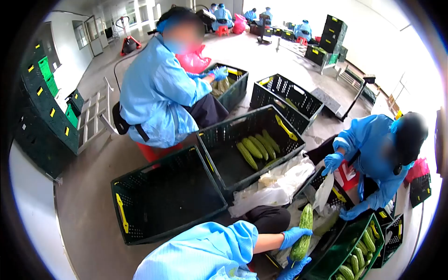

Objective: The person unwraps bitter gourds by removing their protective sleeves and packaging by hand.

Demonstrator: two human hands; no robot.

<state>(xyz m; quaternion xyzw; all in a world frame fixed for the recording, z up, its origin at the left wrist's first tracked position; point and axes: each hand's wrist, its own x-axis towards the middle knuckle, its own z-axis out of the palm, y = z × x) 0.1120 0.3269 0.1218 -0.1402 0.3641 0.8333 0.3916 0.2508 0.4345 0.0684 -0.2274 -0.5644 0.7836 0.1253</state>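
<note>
A long, ridged green gourd (303, 228) is held upright near the bottom, right of centre. My left hand (295, 236), in a blue glove, has its fingers closed on the gourd's side. Below it, my right hand (294, 269), also gloved in blue, grips the lower end. Behind the gourd is a dark crate (326, 247) with clear plastic wrapping inside. To the right, a green crate (375, 252) holds several gourds. White plastic bags (275, 186) lie beside my dark-trousered knee.
A black crate (175, 158) stands left, beside another with several gourds (254, 149). One co-worker (161, 88) handles gourds at an upper crate (238, 95). Another co-worker (373, 149) at right holds a white bag. Stacked crates (46, 112) and a scale (331, 102) stand farther off.
</note>
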